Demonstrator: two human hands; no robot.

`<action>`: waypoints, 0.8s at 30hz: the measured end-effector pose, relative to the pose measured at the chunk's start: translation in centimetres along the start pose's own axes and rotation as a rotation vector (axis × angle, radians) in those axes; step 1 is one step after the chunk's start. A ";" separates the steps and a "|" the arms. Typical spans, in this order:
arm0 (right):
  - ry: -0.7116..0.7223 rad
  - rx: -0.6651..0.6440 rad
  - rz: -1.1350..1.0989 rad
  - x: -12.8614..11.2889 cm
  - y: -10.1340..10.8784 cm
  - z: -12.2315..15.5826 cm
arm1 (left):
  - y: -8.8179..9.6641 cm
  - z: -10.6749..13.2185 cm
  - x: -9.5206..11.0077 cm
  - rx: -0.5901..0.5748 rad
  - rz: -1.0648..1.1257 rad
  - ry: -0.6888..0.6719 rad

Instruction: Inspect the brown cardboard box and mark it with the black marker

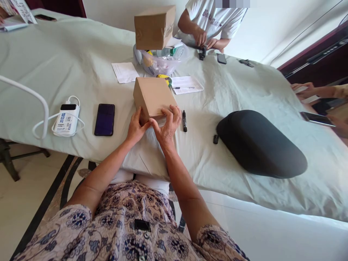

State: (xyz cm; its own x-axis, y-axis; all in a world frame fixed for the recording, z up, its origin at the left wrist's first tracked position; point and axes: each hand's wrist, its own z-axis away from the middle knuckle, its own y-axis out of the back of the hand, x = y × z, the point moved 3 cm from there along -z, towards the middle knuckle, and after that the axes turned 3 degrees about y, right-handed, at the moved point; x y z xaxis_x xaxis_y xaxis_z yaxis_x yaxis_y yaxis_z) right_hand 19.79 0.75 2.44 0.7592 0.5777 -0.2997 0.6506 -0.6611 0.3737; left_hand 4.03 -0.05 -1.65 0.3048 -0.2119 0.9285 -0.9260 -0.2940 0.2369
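A closed brown cardboard box rests on the cloth-covered table in front of me. My left hand grips its near left corner, fingers against the left side. At the near right edge my right hand holds the box, its fingers bent over the top edge and its thumb toward my left thumb. The box's near face is mostly hidden by my hands. Just right of the box lies a black marker. Behind it, partly covered, sits a yellow and green tape measure beside a paper with a pen.
Left lie a dark phone and a white power bank with its cable. A black case and a small black cap are on the right. Behind, another box tops a clear plastic basin. Other people sit around the table.
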 end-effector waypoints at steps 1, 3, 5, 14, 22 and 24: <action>-0.013 0.021 -0.013 -0.1 0.1 0.0 | 0.0 0.1 0.1 -0.007 -0.006 -0.005; -0.047 0.037 -0.047 0.0 0.3 0.0 | -0.1 0.1 0.2 -0.011 -0.008 -0.014; -0.080 0.036 -0.091 0.4 0.5 -0.1 | 0.0 0.1 0.2 -0.009 -0.004 -0.024; -0.532 0.153 -0.462 5.0 0.8 0.4 | 1.2 -0.4 0.2 -0.007 -0.005 -0.029; -0.735 0.046 -0.735 5.8 -0.5 1.1 | 1.7 -0.8 0.3 0.068 0.204 0.053; -0.729 0.018 -0.761 5.4 -0.4 1.1 | 1.9 -0.8 0.5 0.079 0.266 0.108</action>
State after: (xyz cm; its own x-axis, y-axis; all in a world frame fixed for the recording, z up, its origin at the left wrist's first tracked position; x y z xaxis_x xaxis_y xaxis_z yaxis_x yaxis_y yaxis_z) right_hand 23.65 3.63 -0.26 -0.0261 0.4198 -0.9073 0.9559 -0.2552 -0.1456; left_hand 2.25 0.05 -0.53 0.0240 -0.1918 0.9811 -0.9488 -0.3136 -0.0381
